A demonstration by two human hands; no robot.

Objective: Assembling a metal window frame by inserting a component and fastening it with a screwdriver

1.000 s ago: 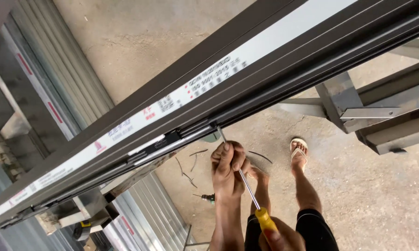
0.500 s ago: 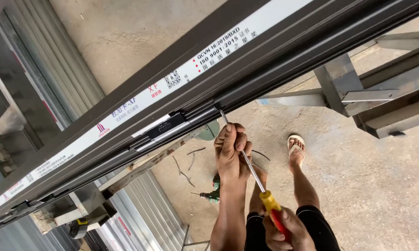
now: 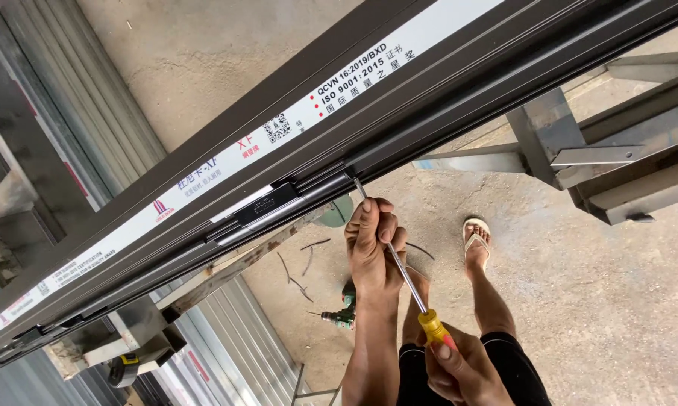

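Observation:
A long dark brown aluminium frame profile with a white protective strip runs diagonally across the view. A black lock fitting sits in its channel. My left hand pinches the steel shaft of a screwdriver just below the profile, and the tip touches the channel to the right of the fitting. My right hand grips the screwdriver's yellow and red handle at the bottom of the view. My legs and one sandalled foot stand on the concrete floor below.
A green cordless drill lies on the concrete floor. Grey metal stand parts sit under the profile at right. Stacked aluminium profiles lie at left, and a metal trestle supports the frame at lower left.
The view has shifted so the profile and the fitting sit further right and higher. Both hands moved up and right with the screwdriver, and its tip now meets the channel.

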